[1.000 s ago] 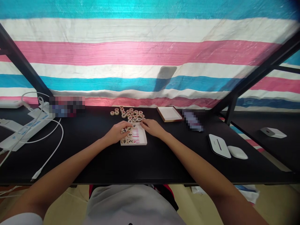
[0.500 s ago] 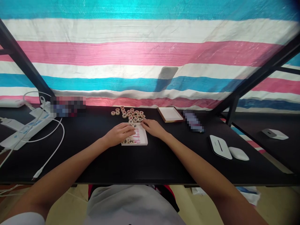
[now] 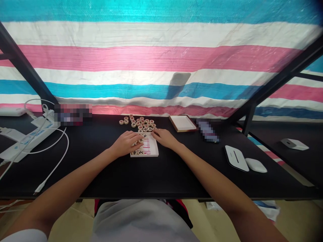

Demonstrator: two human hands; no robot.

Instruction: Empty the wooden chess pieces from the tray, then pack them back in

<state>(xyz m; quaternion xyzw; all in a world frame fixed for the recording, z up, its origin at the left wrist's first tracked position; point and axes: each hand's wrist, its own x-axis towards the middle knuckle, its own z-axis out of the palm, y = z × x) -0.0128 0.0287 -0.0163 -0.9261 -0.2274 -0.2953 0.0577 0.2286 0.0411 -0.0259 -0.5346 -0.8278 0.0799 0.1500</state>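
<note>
Head cam: L hand (image 3: pixel 127 142) over L side of white box (image 3: pixel 153 149), fingers bent at round pcs (image 3: pixel 141 152) inside; can't tell if gripping. R hand (image 3: pixel 163 137) at box's far R corner, grip unclear. Loose pcs (image 3: pixel 142 123) on blk desk (image 3: pixel 161 178) just beyond.

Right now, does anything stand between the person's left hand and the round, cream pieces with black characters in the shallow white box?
Nothing visible does: the left hand is over the left rim of the box, fingers over the pieces. The right hand is at the far right corner, out of the way.
</note>
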